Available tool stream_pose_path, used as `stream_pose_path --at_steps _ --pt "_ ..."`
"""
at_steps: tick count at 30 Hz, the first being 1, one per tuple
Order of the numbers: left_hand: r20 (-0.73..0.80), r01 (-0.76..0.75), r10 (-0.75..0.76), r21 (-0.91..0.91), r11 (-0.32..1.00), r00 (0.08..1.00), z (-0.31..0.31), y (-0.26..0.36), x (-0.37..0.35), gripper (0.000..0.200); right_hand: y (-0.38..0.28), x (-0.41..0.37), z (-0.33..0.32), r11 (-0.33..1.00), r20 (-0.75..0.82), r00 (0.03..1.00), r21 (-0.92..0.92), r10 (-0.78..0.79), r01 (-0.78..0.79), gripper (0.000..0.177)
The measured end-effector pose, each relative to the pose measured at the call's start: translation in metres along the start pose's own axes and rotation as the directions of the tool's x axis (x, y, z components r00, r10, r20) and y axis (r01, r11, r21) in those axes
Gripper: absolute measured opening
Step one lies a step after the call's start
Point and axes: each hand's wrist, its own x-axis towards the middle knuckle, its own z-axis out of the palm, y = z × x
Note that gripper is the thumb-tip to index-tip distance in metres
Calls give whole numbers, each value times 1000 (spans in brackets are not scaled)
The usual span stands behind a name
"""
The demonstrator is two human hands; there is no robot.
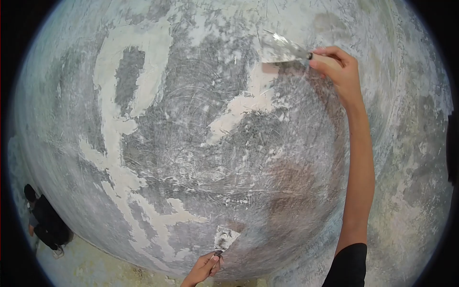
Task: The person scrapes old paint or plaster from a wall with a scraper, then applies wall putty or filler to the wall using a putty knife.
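Note:
My right hand [337,71] is raised high and closed round the handle of a wide putty knife [282,48]. Its blade lies at the grey wall [191,95], at the top end of a pale filler streak [244,107]. Low in the view, my left hand [205,268] grips a smaller putty knife [225,237] with its blade pointing up. White filler is smeared over that blade. A broad patch of pale filler [110,115] runs down the left part of the wall, with ragged edges and a bare grey gap near its top.
At the far left a person [48,220] in dark clothes is low down beside the wall. A stained, pale floor [95,268] runs along the wall's foot. On the right, a mottled wall section [411,191] continues beyond my right arm.

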Motion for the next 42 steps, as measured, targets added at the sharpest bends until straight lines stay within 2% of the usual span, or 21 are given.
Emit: stream_pose_path --at_steps 4,7,9,12,15,18,21,22,24,27,30,33,36,39,42 --pt "30 -6 7 -35 999 1000 -4 -7 2 36 10 17 5 999 60 998 -43 -12 15 23" --pt "11 18 -17 -28 999 1000 -8 -5 -1 36 11 15 -19 991 62 998 -132 -1 9 22" --pt "12 -20 20 -24 1000 1000 -13 -7 -1 36 13 15 -37 980 44 999 -198 17 -8 22" --pt "-2 -8 8 -21 1000 1000 -13 -3 -2 37 11 16 -25 988 -3 998 -137 -69 68 22" --pt "9 -8 8 -6 1000 1000 -11 -1 2 38 4 18 2 997 112 994 -67 -15 23 22" --pt "20 -4 5 -19 1000 1000 -13 -3 5 37 12 18 2 984 148 986 -152 -73 95 23" --pt "0 -29 29 -35 999 1000 -13 -2 3 36 6 16 -24 965 176 982 -260 62 -14 23" --pt "-12 -43 42 -31 999 999 -14 -1 1 35 3 16 -23 964 157 986 -267 55 -11 23" --pt "-21 -42 41 -47 998 999 -15 0 1 34 -1 17 -23 961 116 993 -277 39 -6 24" --pt "-19 -37 36 -54 998 999 -15 -3 1 33 2 19 3 986 144 989 -154 -39 61 25" --pt "-27 -21 19 -74 997 999 -16 -4 1 33 15 18 -3 969 141 986 -221 -84 114 23" --pt "-44 -38 34 -85 996 998 -17 -6 -2 33 0 13 -20 959 120 993 -283 7 28 22" --pt "-60 -34 29 -85 996 998 -18 -6 -3 32 -3 15 -13 948 44 999 -317 -25 38 23" --pt "-56 -12 7 -88 996 998 -16 -7 -2 31 4 18 10 986 126 987 -119 -98 113 18" --pt "-71 -3 -3 -81 997 997 -15 -9 -3 32 12 16 -5 965 141 986 -230 -93 124 23"
